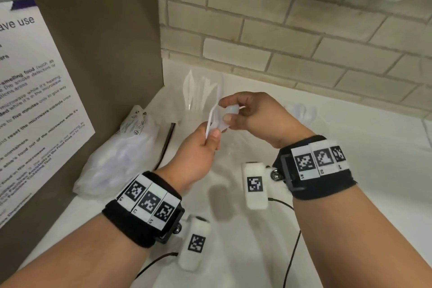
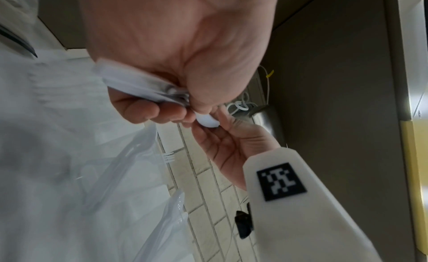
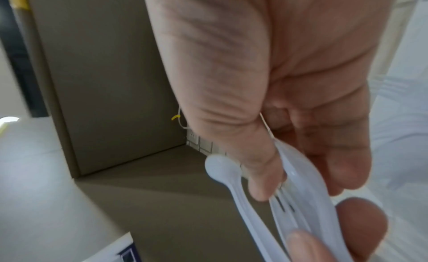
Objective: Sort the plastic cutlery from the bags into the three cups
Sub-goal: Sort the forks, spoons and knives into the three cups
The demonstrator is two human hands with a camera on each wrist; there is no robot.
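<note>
Both hands gripping a bundle of white plastic spoons (image 1: 216, 117) above the white counter (image 1: 350, 147).

Left hand (image 1: 198, 149) pinching the handle ends, right hand (image 1: 252, 112) curled round the bowls; long axis from 7 to 1 o'clock, bowls far. At 9 o'clock, a lying bag (image 1: 117, 154) of white cutlery beside the brown panel (image 1: 98, 42); at 12, a clear cup (image 1: 201, 93) holding upright cutlery, kind unclear; brick wall (image 1: 292, 30) beyond. Spoon count hidden by fingers.
</note>
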